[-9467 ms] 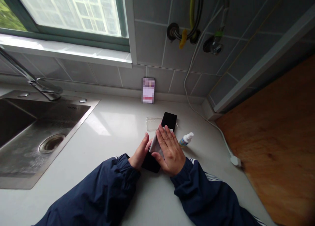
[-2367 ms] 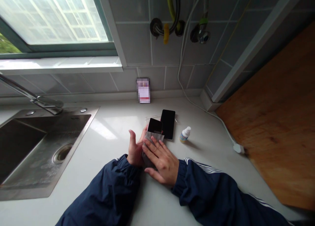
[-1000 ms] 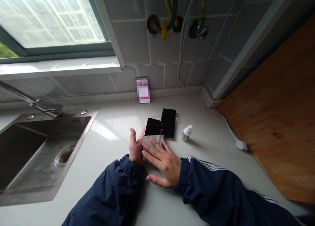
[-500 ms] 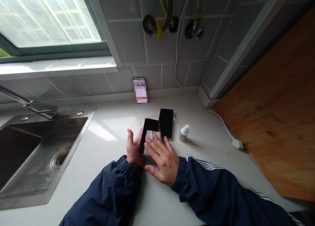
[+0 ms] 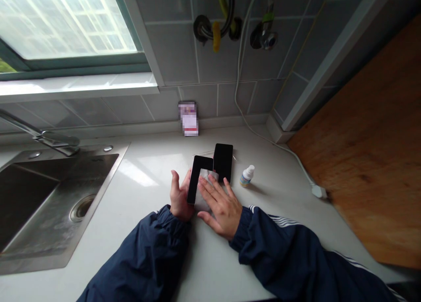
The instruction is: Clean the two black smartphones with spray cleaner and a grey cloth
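Left hand (image 5: 179, 201) grasps the nearer black smartphone (image 5: 195, 177) over the counter (image 5: 154, 201), left of the spray bottle (image 5: 247, 176). Right hand (image 5: 223, 207) unclenched, flat on grey cloth (image 5: 201, 199) covering the smartphone's right side. Judgement: steady left support, light even pressure.

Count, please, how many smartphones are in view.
3: the held phone, in the left hand and partly under a grey cloth; a black phone lying beyond it, to the right; a phone with pixelated screen against the tiled wall. Nothing suggests others are hidden.

Cloth (image 5: 201, 199) farther right on held phone (image 5: 196, 177)
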Demonstrator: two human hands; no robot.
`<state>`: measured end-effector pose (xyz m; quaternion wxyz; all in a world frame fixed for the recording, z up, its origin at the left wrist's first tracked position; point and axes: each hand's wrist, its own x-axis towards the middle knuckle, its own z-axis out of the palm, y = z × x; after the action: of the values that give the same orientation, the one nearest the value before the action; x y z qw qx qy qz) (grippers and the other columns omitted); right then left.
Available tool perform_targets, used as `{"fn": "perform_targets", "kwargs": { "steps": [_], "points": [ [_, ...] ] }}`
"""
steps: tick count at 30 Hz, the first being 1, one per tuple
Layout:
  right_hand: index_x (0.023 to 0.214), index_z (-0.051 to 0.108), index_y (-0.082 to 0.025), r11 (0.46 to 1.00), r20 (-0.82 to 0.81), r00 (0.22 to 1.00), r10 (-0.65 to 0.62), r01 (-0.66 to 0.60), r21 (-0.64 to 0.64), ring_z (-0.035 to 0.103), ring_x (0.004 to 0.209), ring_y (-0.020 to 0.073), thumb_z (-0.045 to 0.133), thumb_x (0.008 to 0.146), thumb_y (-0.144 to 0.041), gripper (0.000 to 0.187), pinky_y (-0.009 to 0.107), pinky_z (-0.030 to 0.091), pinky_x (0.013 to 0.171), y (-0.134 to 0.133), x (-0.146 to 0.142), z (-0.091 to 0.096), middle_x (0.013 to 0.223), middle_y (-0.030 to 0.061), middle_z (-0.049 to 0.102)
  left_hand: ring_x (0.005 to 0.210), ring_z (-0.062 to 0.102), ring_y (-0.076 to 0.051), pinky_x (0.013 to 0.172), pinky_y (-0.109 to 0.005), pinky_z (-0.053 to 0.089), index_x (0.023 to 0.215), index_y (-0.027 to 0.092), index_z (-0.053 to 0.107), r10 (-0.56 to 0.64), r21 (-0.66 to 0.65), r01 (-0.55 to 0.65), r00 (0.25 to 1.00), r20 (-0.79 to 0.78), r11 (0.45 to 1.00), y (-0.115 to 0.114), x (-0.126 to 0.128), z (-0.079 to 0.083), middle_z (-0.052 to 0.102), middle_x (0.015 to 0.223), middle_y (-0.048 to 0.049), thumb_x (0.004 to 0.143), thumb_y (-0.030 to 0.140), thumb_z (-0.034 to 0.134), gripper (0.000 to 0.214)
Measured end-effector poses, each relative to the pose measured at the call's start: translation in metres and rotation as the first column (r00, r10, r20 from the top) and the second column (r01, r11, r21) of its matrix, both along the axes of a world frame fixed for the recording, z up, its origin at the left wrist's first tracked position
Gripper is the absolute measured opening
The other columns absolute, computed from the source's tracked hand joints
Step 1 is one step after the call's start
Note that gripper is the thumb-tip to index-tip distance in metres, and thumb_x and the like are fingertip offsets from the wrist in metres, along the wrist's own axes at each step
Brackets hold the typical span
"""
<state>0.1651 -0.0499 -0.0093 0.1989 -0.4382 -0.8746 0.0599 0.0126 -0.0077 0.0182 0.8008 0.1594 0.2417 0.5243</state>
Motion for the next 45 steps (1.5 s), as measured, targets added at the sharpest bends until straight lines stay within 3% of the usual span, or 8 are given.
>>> {"fn": "perform_targets", "kwargs": {
  "steps": [9, 16, 20, 25, 29, 34, 40, 45],
  "points": [
    [0.160, 0.038, -0.013, 0.954, -0.025, 0.955, 0.294, -0.292, 0.062, 0.018, 0.161, 0.0296, 0.044, 0.106, -0.054, 0.068, 0.064, 0.002, 0.129, -0.007, 0.000, 0.000, 0.168, 0.0099, 0.033, 0.139, 0.056, -0.039, 0.120, -0.060, 0.035, 0.159, 0.017, 0.038, -0.008, 0.010, 0.008, 1.000, 0.008, 1.000, 0.002, -0.007, -0.006, 0.062, 0.145, -0.0207, 0.096, 0.079, 0.028, 0.089],
    [0.161, 0.035, -0.007, 0.999, -0.078, 0.997, -0.007, 0.011, 0.049, 0.017, 0.161, 0.0313, 0.056, 0.101, -0.044, 0.073, 0.064, 0.016, 0.128, -0.010, -0.006, -0.002, 0.170, 0.0148, 0.027, 0.137, 0.057, -0.039, 0.119, -0.059, 0.038, 0.160, 0.019, 0.038, 0.028, -0.022, -0.027, 0.999, 0.035, 0.999, 0.001, -0.005, -0.007, 0.062, 0.146, -0.0196, 0.096, 0.079, 0.029, 0.088],
    [0.161, 0.035, -0.009, 0.989, -0.044, 0.989, 0.143, -0.140, 0.055, 0.011, 0.162, 0.0317, 0.058, 0.100, -0.052, 0.078, 0.063, 0.011, 0.129, -0.016, -0.010, 0.000, 0.171, 0.0104, 0.025, 0.136, 0.058, -0.039, 0.119, -0.058, 0.038, 0.160, 0.021, 0.038, 0.057, -0.035, -0.057, 0.998, 0.014, 0.998, 0.001, -0.005, -0.008, 0.063, 0.144, -0.0182, 0.096, 0.079, 0.031, 0.087],
    [0.160, 0.036, -0.007, 0.998, -0.092, 0.995, -0.046, 0.049, 0.027, 0.020, 0.160, 0.0313, 0.060, 0.098, -0.036, 0.073, 0.061, 0.015, 0.129, -0.016, -0.011, 0.002, 0.170, 0.0140, 0.027, 0.135, 0.059, -0.039, 0.118, -0.058, 0.040, 0.157, 0.020, 0.043, 0.085, -0.037, -0.085, 0.996, 0.004, 0.996, 0.001, -0.003, -0.005, 0.064, 0.143, -0.0185, 0.096, 0.079, 0.031, 0.086],
    [0.162, 0.032, -0.007, 0.985, -0.053, 0.984, 0.169, -0.168, 0.025, 0.014, 0.162, 0.0297, 0.057, 0.100, -0.050, 0.079, 0.057, 0.019, 0.130, -0.020, -0.014, 0.002, 0.172, 0.0112, 0.022, 0.134, 0.059, -0.038, 0.117, -0.059, 0.039, 0.158, 0.019, 0.041, 0.060, -0.032, -0.060, 0.998, -0.016, 0.998, 0.001, -0.004, -0.005, 0.064, 0.142, -0.0193, 0.095, 0.080, 0.030, 0.089],
    [0.162, 0.032, -0.007, 1.000, -0.069, 0.997, 0.029, -0.029, -0.004, 0.018, 0.161, 0.0293, 0.057, 0.101, -0.043, 0.075, 0.057, 0.018, 0.130, -0.015, -0.009, 0.003, 0.171, 0.0134, 0.025, 0.136, 0.058, -0.038, 0.119, -0.057, 0.038, 0.160, 0.021, 0.038, 0.002, 0.002, -0.002, 1.000, 0.013, 1.000, 0.000, -0.005, -0.008, 0.062, 0.146, -0.0186, 0.092, 0.083, 0.035, 0.092],
    [0.163, 0.029, -0.010, 0.973, -0.014, 0.973, 0.231, -0.231, 0.026, 0.011, 0.162, 0.0314, 0.044, 0.104, -0.062, 0.081, 0.059, 0.018, 0.130, -0.009, -0.005, -0.001, 0.173, 0.0092, 0.018, 0.139, 0.055, -0.040, 0.121, -0.057, 0.035, 0.160, 0.015, 0.038, -0.047, -0.015, 0.047, 0.999, 0.004, 0.999, 0.001, -0.009, -0.011, 0.063, 0.144, -0.0212, 0.090, 0.086, 0.033, 0.100],
    [0.164, 0.027, -0.009, 0.985, -0.006, 0.991, 0.132, -0.130, 0.115, 0.011, 0.162, 0.0307, 0.045, 0.104, -0.060, 0.081, 0.055, 0.024, 0.128, -0.001, -0.001, -0.007, 0.172, 0.0118, 0.021, 0.146, 0.048, -0.039, 0.126, -0.056, 0.027, 0.154, 0.013, 0.046, -0.146, -0.020, 0.146, 0.989, -0.031, 0.989, 0.000, -0.010, -0.019, 0.064, 0.143, -0.0214, 0.089, 0.085, 0.040, 0.098]
  ]
}}
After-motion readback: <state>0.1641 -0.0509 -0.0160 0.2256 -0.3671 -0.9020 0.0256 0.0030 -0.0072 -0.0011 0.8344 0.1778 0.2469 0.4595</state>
